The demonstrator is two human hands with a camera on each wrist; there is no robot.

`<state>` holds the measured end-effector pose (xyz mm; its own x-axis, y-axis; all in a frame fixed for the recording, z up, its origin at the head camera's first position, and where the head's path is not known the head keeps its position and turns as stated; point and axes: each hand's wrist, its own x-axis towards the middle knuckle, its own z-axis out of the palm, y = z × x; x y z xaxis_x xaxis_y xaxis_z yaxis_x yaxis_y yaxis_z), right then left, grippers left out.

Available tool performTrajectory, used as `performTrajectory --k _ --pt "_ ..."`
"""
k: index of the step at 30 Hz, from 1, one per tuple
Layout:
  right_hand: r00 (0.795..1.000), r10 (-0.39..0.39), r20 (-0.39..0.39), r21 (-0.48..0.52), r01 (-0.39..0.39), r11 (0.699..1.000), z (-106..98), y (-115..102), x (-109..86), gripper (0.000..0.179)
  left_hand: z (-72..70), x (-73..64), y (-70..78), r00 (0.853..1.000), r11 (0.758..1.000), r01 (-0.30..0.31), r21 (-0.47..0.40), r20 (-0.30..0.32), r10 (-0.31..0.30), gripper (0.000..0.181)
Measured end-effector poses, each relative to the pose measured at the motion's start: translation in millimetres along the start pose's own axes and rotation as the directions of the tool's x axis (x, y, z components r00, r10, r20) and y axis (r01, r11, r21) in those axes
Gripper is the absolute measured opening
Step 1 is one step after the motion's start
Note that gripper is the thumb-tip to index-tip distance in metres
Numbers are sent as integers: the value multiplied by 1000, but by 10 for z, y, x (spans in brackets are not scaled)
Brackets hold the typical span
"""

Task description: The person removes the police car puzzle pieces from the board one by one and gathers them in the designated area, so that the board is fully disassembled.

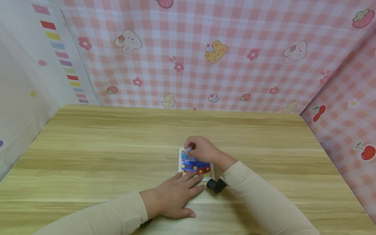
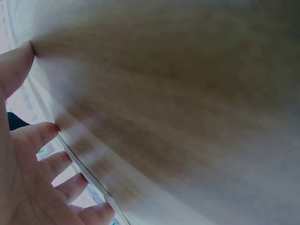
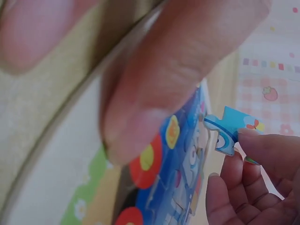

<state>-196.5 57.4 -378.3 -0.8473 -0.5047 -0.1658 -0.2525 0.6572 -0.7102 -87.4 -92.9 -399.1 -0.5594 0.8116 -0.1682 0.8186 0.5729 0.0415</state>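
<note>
A small jigsaw puzzle (image 1: pixel 189 165) in a white-edged tray lies on the table, its picture a blue vehicle with eyes and red wheels. My right hand (image 1: pixel 204 151) is over its far part. In the right wrist view that hand pinches a light blue puzzle piece (image 3: pixel 227 129) between thumb and fingers, raised off the board. With fingers spread, my left hand (image 1: pixel 176 195) rests at the tray's near edge, fingertips touching it. Two blurred left-hand fingers (image 3: pixel 154 93) fill the top of the right wrist view. The right hand hides part of the puzzle in the head view.
A wooden table (image 1: pixel 102 147) surrounds the puzzle. Behind it hangs a pink checked cloth (image 1: pixel 191 81) with cartoon prints, and similar cloth continues at the right. A black wrist camera (image 1: pixel 215 186) sits below the right wrist, close to the tray's near right corner.
</note>
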Motion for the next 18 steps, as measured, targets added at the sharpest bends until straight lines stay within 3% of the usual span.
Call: performTrajectory --k 6,11,18 --pt "1000 8 -29 80 -6 997 -80 47 -11 6 0 5 -6 1000 1000 2 -18 11 -2 74" --pt "998 -5 -62 87 10 996 -183 108 -51 7 -9 1 1 1000 1000 9 -28 15 -8 74" --pt "993 54 -104 82 -46 996 -338 234 -122 9 -25 -10 8 1000 999 13 -45 24 -12 75"
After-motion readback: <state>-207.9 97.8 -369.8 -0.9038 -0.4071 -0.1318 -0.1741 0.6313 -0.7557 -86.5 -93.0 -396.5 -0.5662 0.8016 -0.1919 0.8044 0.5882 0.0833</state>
